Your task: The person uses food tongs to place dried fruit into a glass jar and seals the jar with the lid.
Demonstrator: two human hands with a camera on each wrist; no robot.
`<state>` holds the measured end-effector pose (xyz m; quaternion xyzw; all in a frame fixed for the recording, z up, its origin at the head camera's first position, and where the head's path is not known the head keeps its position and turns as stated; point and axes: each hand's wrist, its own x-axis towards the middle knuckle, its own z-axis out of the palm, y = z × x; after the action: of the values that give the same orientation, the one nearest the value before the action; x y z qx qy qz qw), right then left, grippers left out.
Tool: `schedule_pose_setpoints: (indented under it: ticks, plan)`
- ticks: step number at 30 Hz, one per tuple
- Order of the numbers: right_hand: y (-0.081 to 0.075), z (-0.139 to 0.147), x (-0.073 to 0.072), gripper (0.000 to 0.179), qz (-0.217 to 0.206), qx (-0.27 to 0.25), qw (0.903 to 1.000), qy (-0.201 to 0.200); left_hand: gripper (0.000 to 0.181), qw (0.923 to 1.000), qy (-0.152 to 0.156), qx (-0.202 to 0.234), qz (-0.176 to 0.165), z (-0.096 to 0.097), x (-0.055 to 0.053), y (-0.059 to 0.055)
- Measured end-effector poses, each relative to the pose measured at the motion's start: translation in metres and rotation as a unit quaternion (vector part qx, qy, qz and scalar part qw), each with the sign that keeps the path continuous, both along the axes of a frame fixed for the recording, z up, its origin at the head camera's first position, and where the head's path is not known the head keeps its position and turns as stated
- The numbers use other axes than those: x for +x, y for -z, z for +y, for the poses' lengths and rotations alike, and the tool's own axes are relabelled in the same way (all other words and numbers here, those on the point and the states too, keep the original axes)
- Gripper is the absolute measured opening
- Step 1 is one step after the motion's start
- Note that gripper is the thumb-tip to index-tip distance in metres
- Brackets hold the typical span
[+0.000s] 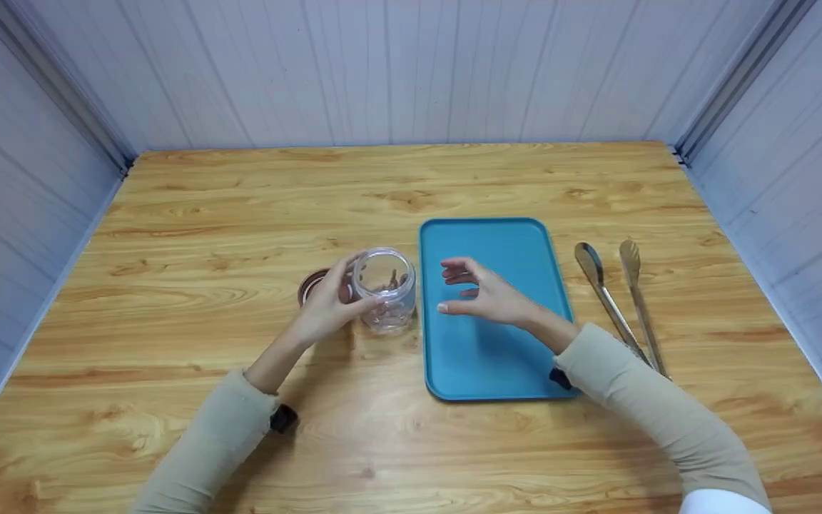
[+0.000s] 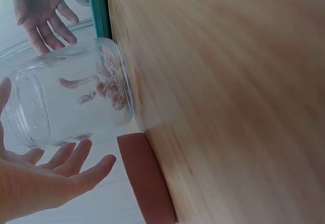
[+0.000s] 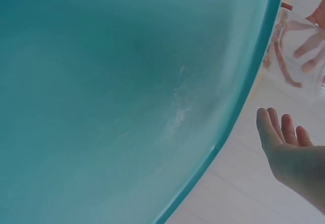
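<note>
A clear wide-mouthed jar [image 1: 391,314] stands upright on the table, its top uncovered. Several brownish, twisted pieces [image 2: 109,89] lie at its bottom in the left wrist view; I cannot tell what they are. My left hand [image 1: 327,305] holds the jar near its rim, thumb on the near side and fingers around the left. Over the blue tray [image 1: 486,239], to the jar's right, my right hand [image 1: 491,296] hovers with relaxed, slightly bent fingers and nothing in them. A brown round lid [image 2: 144,178] lies left of the jar, partly hidden behind my left hand in the head view.
Right of the tray lie two long metal utensil arms, a spoon-shaped one [image 1: 589,260] and a fork-shaped one [image 1: 630,260]; my right sleeve hides their near ends. Pale panel walls [image 1: 411,71] enclose the wooden table [image 1: 240,193] at the back and sides.
</note>
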<state>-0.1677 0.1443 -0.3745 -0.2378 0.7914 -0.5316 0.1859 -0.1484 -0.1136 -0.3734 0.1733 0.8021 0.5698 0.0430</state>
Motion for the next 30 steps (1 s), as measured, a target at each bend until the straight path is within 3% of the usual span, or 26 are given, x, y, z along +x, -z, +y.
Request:
schedule_pose_setpoints:
  ticks: [11, 23, 30]
  plan:
    - [0.015, -0.019, -0.003, 0.072, -0.020, -0.007, 0.9995, -0.023, 0.068, 1.0000, 0.000, 0.003, -0.005, 0.000, 0.000, -0.001]
    - [0.019, -0.037, -0.005, 0.073, -0.041, -0.024, 0.9985, -0.026, 0.069, 0.9998, 0.003, 0.013, -0.016, 0.000, -0.001, -0.001]
    - [0.044, -0.043, -0.017, 0.078, -0.043, -0.023, 0.9987, -0.016, 0.068, 0.9996, 0.008, 0.022, -0.016, 0.000, -0.001, -0.001]
